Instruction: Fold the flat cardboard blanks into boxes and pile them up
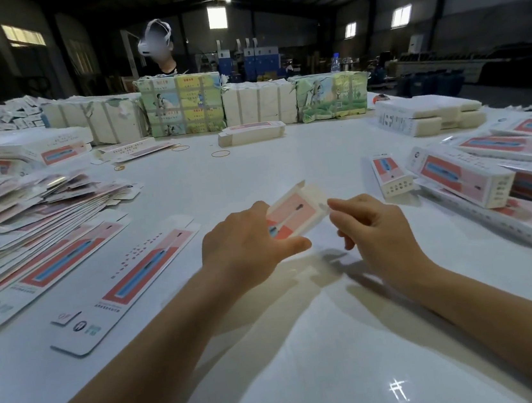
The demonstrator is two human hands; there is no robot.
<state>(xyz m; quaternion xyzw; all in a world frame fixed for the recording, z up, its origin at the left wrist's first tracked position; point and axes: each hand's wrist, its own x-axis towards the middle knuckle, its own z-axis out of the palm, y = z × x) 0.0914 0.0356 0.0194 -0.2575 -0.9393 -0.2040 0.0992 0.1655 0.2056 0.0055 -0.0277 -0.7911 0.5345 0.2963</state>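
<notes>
Left hand (245, 237) covers the near end of the half-folded box (296, 211), clamped on it. Right hand (374, 224) pinches its far flap. Flat blanks (27, 230) lie mid-left; finished boxes (489, 174) are cut off right.

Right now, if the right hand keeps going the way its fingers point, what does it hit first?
Likely the open end flap of the half-folded box that the left hand holds; the right hand fingertips sit at it already.

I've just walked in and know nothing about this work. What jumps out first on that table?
Two bare hands at centre: the left hand and right hand hold a half-folded pink box above the white table. A sprawling heap of flat blanks lies on the left, and folded boxes are piled on the right.
</notes>
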